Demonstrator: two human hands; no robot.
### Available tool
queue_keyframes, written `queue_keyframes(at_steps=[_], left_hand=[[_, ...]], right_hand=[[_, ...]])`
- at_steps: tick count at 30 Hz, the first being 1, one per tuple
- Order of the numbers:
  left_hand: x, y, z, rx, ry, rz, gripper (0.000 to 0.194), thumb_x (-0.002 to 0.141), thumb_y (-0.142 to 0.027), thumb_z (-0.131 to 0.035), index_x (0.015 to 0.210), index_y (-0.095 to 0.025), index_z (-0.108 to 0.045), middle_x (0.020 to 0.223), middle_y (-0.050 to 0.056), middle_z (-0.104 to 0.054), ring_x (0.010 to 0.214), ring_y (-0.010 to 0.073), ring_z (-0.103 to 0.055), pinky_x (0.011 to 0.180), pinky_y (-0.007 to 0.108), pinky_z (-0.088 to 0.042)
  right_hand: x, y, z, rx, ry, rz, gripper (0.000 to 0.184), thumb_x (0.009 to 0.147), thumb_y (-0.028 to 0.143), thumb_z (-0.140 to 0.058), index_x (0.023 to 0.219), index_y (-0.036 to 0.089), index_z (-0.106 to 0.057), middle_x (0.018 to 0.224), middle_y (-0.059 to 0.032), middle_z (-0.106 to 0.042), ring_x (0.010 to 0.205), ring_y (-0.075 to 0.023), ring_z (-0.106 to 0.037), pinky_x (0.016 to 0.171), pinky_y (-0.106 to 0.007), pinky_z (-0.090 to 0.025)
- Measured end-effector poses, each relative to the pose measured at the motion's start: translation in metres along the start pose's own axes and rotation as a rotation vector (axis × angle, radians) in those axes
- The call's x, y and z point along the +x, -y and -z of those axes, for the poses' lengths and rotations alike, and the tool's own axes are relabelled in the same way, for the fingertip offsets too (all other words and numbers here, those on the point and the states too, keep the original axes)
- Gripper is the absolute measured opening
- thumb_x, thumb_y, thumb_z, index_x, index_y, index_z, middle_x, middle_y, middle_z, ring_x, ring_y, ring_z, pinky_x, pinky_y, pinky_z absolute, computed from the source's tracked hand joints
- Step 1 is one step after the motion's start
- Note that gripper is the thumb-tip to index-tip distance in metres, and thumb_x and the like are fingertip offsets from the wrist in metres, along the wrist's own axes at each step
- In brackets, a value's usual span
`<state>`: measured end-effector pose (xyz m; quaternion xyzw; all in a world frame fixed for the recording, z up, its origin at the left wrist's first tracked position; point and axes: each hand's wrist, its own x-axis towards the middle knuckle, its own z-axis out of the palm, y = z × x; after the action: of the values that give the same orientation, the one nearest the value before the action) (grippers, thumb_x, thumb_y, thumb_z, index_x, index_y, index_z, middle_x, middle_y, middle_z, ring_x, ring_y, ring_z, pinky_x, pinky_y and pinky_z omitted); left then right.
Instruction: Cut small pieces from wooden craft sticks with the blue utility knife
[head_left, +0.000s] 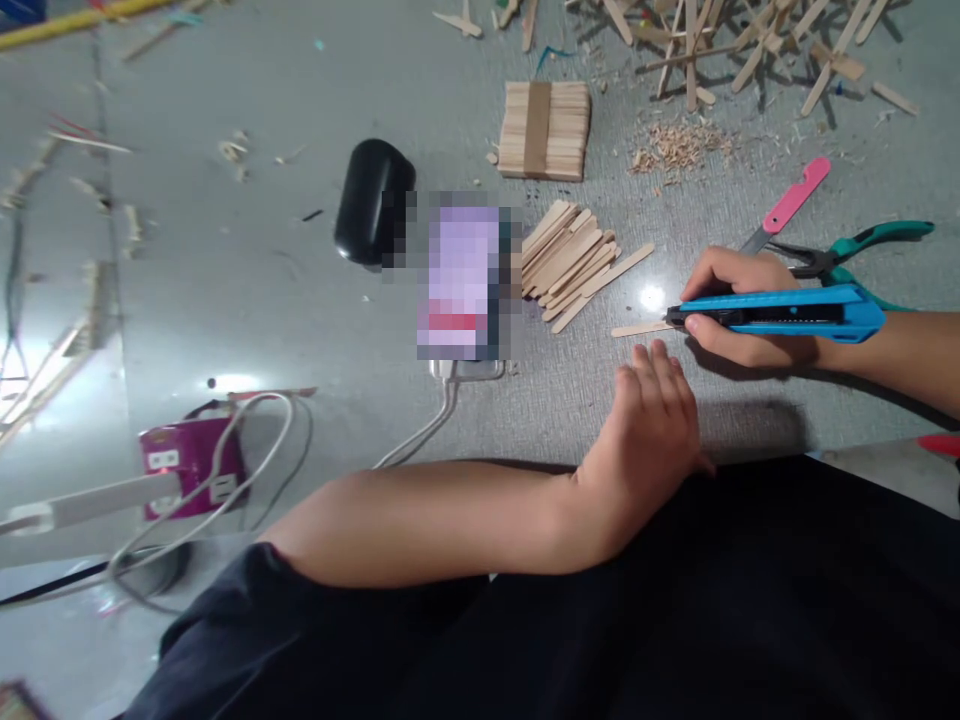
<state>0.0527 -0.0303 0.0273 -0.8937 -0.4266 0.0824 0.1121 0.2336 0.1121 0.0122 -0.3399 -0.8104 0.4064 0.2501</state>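
My right hand (739, 305) grips a blue utility knife (802, 312). The knife's tip end lies over a single wooden craft stick (637, 330) on the grey table. Just below that stick, my left hand (649, 415) rests with its fingers stretched out and close together, holding nothing that I can see. Its fingertips are near the stick but look apart from it. Left of the hands is a loose pile of craft sticks (574, 260). Behind my right hand lie a pink-handled blade tool (799, 198) and green-handled pliers (874, 240).
A banded bundle of craft sticks (559, 130) lies behind the pile, near wood shavings (679, 147). Glued stick frames (750, 45) fill the back right. A blurred-out phone (461, 275), black case (371, 200) and purple power socket (191, 465) with a white cable (289, 430) are leftward.
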Motion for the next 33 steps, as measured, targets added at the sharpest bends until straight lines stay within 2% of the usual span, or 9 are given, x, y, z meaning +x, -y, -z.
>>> queue_keyframes(at_steps=[2, 7, 13, 19, 21, 23, 26, 28, 33], left_hand=[[0.000, 0.000, 0.002, -0.009, -0.029, -0.043, 0.127, 0.085, -0.096, -0.066, 0.138, 0.019, -0.067, 0.144, 0.045, -0.064, 0.130, 0.0491, -0.074, 0.103, 0.048, -0.062], [0.002, 0.009, -0.002, -0.002, -0.133, -0.115, 0.127, 0.085, -0.104, -0.052, 0.127, 0.014, -0.074, 0.133, 0.043, -0.072, 0.113, 0.0449, -0.080, 0.089, 0.042, -0.061], [0.003, 0.016, -0.007, 0.001, -0.175, -0.131, 0.120, 0.092, -0.100, -0.045, 0.124, 0.012, -0.075, 0.129, 0.040, -0.074, 0.110, 0.0420, -0.080, 0.095, 0.042, -0.060], [0.008, 0.020, -0.010, 0.007, -0.249, -0.144, 0.112, 0.098, -0.096, -0.036, 0.114, 0.007, -0.078, 0.117, 0.035, -0.079, 0.099, 0.0380, -0.080, 0.086, 0.041, -0.059], [0.010, 0.019, -0.014, -0.034, -0.324, -0.180, 0.098, 0.106, -0.085, -0.035, 0.112, 0.002, -0.079, 0.116, 0.031, -0.080, 0.097, 0.0350, -0.080, 0.087, 0.042, -0.059], [0.014, 0.014, -0.019, -0.135, -0.486, -0.313, 0.069, 0.114, -0.065, -0.044, 0.113, -0.007, -0.081, 0.114, 0.021, -0.082, 0.093, 0.0287, -0.078, 0.085, 0.040, -0.059], [0.021, 0.002, -0.026, -0.253, -0.653, -0.426, 0.025, 0.108, -0.031, -0.066, 0.100, -0.013, -0.081, 0.104, 0.013, -0.083, 0.086, 0.0222, -0.075, 0.073, 0.034, -0.054], [0.025, -0.005, -0.030, -0.252, -0.702, -0.469, 0.015, 0.105, -0.021, -0.068, 0.100, -0.014, -0.081, 0.103, 0.012, -0.083, 0.086, 0.0202, -0.074, 0.070, 0.032, -0.052], [0.034, -0.010, -0.032, -0.203, -0.728, -0.573, 0.014, 0.104, -0.017, -0.069, 0.101, -0.011, -0.081, 0.102, 0.015, -0.081, 0.085, 0.0197, -0.071, 0.071, 0.033, -0.050]], right_hand=[[-0.002, -0.001, 0.001, 0.006, 0.018, -0.011, 0.014, 0.085, 0.031, -0.077, 0.094, 0.029, -0.066, 0.078, 0.0026, -0.074, 0.064, -0.0188, -0.064, 0.063, -0.037, -0.054], [-0.007, -0.001, 0.003, -0.038, 0.017, -0.087, 0.011, 0.091, 0.035, -0.076, 0.099, 0.032, -0.070, 0.084, 0.0000, -0.075, 0.067, -0.0220, -0.065, 0.064, -0.043, -0.057], [-0.005, 0.007, 0.006, -0.054, 0.027, -0.090, 0.012, 0.090, 0.035, -0.078, 0.096, 0.031, -0.069, 0.081, -0.0010, -0.074, 0.065, -0.0219, -0.064, 0.062, -0.043, -0.059], [-0.003, 0.010, 0.005, -0.055, 0.021, -0.100, 0.013, 0.091, 0.039, -0.077, 0.096, 0.030, -0.070, 0.080, -0.0008, -0.074, 0.064, -0.0204, -0.063, 0.063, -0.041, -0.059], [-0.003, 0.009, 0.005, -0.032, 0.013, -0.061, 0.014, 0.091, 0.039, -0.077, 0.095, 0.029, -0.069, 0.076, 0.0007, -0.073, 0.061, -0.0185, -0.061, 0.061, -0.038, -0.057], [-0.003, 0.005, 0.005, -0.024, 0.015, -0.022, 0.015, 0.091, 0.039, -0.077, 0.096, 0.028, -0.068, 0.076, 0.0013, -0.072, 0.061, -0.0179, -0.062, 0.061, -0.037, -0.055], [-0.004, -0.002, 0.003, -0.044, 0.037, 0.016, 0.014, 0.094, 0.039, -0.076, 0.101, 0.028, -0.069, 0.082, -0.0002, -0.075, 0.066, -0.0191, -0.064, 0.064, -0.037, -0.055], [-0.004, -0.007, 0.002, -0.059, 0.039, 0.039, 0.013, 0.096, 0.037, -0.074, 0.103, 0.027, -0.068, 0.082, 0.0000, -0.075, 0.066, -0.0187, -0.065, 0.066, -0.037, -0.054], [-0.001, -0.011, -0.001, -0.073, 0.030, 0.105, 0.015, 0.095, 0.039, -0.071, 0.100, 0.025, -0.067, 0.079, 0.0010, -0.074, 0.066, -0.0176, -0.065, 0.065, -0.034, -0.049]])
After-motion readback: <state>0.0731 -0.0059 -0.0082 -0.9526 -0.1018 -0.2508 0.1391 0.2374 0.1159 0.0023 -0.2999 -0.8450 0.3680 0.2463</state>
